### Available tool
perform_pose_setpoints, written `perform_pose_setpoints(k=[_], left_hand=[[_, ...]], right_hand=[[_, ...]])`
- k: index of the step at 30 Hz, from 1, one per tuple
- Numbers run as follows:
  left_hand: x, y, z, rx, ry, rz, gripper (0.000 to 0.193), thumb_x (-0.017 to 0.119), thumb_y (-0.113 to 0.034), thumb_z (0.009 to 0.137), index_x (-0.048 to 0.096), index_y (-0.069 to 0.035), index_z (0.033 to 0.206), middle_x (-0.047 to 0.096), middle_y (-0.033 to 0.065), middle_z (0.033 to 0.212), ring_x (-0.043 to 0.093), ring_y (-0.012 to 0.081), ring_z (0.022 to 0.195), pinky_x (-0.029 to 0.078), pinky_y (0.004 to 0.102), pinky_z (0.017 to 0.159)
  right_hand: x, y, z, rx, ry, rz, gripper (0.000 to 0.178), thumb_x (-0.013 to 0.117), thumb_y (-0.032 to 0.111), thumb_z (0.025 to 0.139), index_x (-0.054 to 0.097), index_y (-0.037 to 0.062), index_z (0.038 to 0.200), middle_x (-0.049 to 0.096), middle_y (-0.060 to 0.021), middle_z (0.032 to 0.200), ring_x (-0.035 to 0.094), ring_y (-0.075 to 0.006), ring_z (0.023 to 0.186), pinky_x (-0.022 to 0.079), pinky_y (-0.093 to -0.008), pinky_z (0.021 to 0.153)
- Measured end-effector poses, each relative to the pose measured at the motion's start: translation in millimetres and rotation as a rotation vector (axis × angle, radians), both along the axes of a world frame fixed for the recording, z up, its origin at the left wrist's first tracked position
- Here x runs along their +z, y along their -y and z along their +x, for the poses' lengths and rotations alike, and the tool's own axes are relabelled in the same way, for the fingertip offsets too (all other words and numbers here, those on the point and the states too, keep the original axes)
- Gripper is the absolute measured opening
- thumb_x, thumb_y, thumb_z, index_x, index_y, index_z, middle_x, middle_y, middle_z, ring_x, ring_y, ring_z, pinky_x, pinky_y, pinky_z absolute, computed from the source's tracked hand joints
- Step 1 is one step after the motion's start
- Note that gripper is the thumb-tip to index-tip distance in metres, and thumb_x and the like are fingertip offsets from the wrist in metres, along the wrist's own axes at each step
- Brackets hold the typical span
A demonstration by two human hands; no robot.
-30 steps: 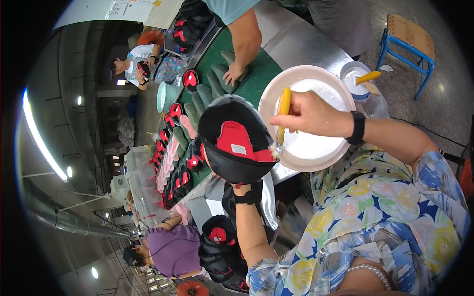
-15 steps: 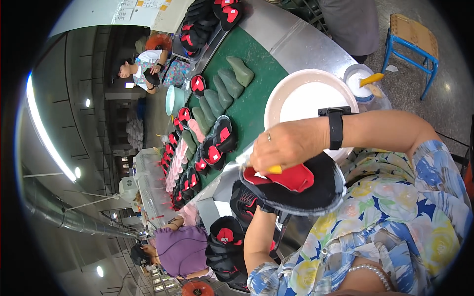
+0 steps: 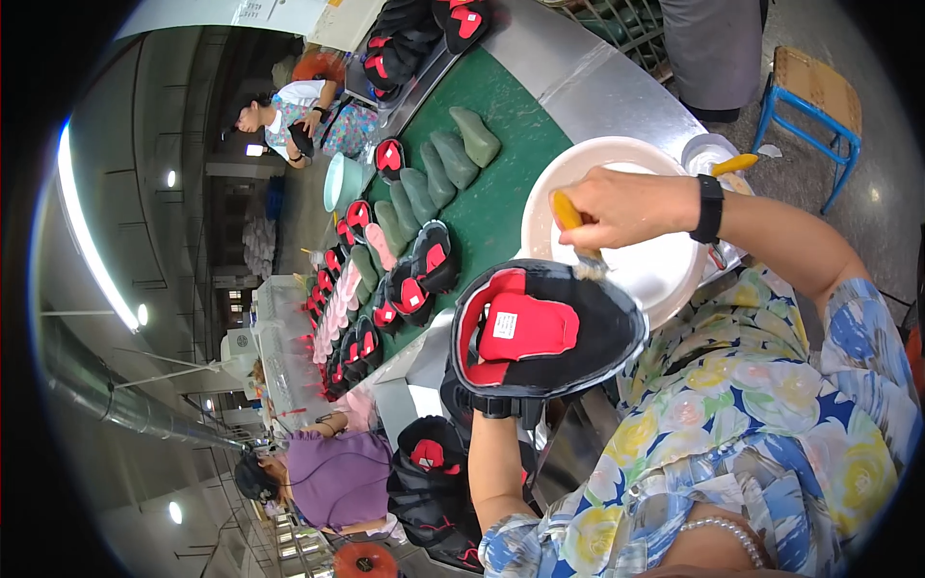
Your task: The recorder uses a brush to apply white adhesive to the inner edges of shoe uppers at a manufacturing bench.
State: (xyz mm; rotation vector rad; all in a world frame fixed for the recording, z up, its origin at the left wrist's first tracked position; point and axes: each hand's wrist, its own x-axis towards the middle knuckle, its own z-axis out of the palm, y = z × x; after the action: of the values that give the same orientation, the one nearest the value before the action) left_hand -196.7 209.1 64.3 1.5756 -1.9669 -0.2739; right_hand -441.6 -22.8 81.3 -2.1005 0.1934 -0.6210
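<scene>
My right hand (image 3: 631,204) is closed around the yellow handle of a brush (image 3: 567,210). Its pale bristles touch the far rim of a black shoe upper (image 3: 599,332) with a red lining and a white label inside. From below, my left forearm (image 3: 495,460) reaches up behind the upper and supports it; the fingers of that hand are hidden. White marks run along the upper's edge. Just beyond it, under my right hand, stands a pale pink basin (image 3: 617,146) holding white liquid (image 3: 655,265).
A green conveyor belt (image 3: 525,116) carries grey-green shoe lasts (image 3: 453,159) and black-and-red uppers (image 3: 412,294). More uppers (image 3: 424,491) are piled by my left arm. A small tub (image 3: 708,152) with another yellow-handled brush stands right of the basin. Two co-workers (image 3: 342,472) (image 3: 303,116) are at left.
My right hand has moved the brush from the upper's left end to its far rim beside the basin. The upper has tilted, so its red inside now shows more fully.
</scene>
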Motion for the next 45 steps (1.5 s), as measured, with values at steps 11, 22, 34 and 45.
perform_pose_setpoints(k=[11, 22, 34, 45], left_hand=[[1.6, -14.2, 1.7, -0.012, 0.118, -0.052, 0.050, 0.055, -0.030, 0.103, 0.045, -0.010, 0.148, 0.055, 0.0091, 0.145, 0.055, 0.0279, 0.130, 0.042, 0.0432, 0.113], [2.8, 5.9, 31.5, 0.048, 0.200, -0.055, 0.051, 0.056, -0.030, 0.102, 0.046, -0.010, 0.148, 0.055, 0.0088, 0.145, 0.054, 0.0276, 0.131, 0.041, 0.0430, 0.114], [-53.4, 0.8, 51.8, 0.339, -0.422, -0.099, 0.049, 0.059, -0.029, 0.101, 0.048, -0.011, 0.145, 0.056, 0.0082, 0.143, 0.055, 0.0268, 0.129, 0.043, 0.0425, 0.112], [-183.5, 78.4, 176.4, 0.676, -1.616, -0.088, 0.037, 0.061, -0.018, 0.100, 0.054, -0.013, 0.136, 0.063, 0.0090, 0.131, 0.066, 0.0240, 0.112, 0.059, 0.0374, 0.091]], right_hand=[[-0.8, -17.5, -11.4, 0.111, 0.096, -0.328, 0.018, 0.066, 0.020, 0.094, 0.058, 0.0042, 0.099, 0.066, -0.0128, 0.090, 0.066, -0.0344, 0.087, 0.053, -0.0432, 0.075], [-1.9, -26.5, -22.6, -0.143, 0.183, 0.010, 0.016, 0.070, 0.018, 0.094, 0.063, 0.0047, 0.100, 0.070, -0.0132, 0.093, 0.069, -0.0272, 0.084, 0.052, -0.0358, 0.076], [-36.2, -9.4, -9.9, -0.246, 0.242, -0.057, 0.017, 0.069, 0.019, 0.095, 0.062, 0.0044, 0.101, 0.066, -0.0139, 0.085, 0.066, -0.0312, 0.076, 0.052, -0.0375, 0.071], [-32.4, -16.4, -49.5, -0.400, -0.028, 0.418, 0.011, 0.066, 0.010, 0.096, 0.061, 0.0009, 0.100, 0.066, -0.0072, 0.091, 0.064, -0.0126, 0.085, 0.051, -0.0259, 0.076]])
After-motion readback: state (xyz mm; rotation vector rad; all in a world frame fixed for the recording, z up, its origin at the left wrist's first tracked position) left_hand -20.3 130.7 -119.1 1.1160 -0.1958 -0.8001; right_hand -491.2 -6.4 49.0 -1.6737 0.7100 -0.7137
